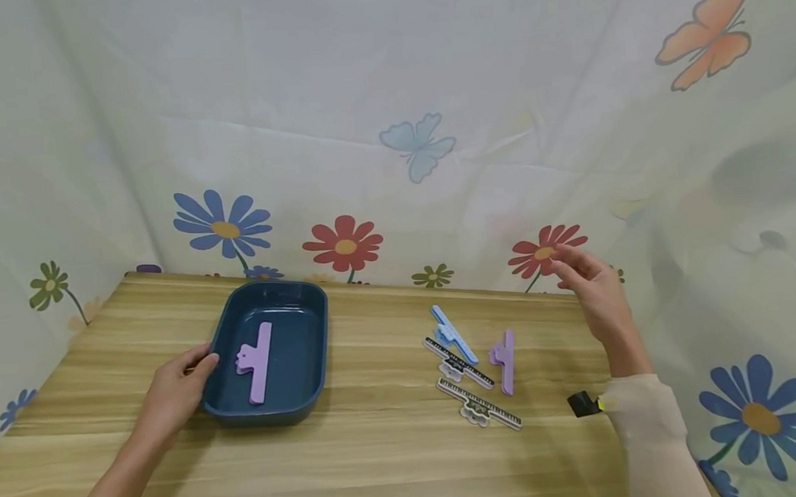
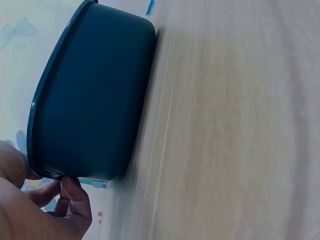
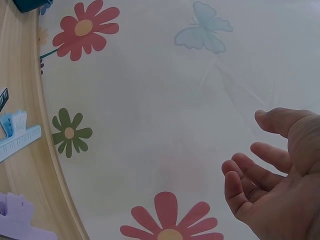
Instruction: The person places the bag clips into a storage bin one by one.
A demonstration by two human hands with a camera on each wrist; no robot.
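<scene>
My left hand [image 1: 176, 387] pinches the left rim of a dark blue plastic basin [image 1: 318, 344] between thumb and fingers. In the left wrist view, the fingertips [image 2: 72, 192] press at the basin's near corner. A purple ruler clip [image 1: 260, 363] lies inside the basin. My right hand [image 1: 594, 290] is raised over the table's back right, its fingers loosely bent around nothing. Nearest to it on the table is another purple clip [image 1: 507, 362]. Left of that lie a light blue clip [image 1: 454, 334] and two black-and-white ruler clips, one [image 1: 458, 363] behind the other [image 1: 479, 403].
The wooden table [image 1: 384, 462] ends at the back against a pale curtain [image 1: 336, 131] printed with flowers and butterflies. A small black object [image 1: 583, 404] is by the right sleeve. Something purple [image 1: 148, 268] shows at the table's far left corner.
</scene>
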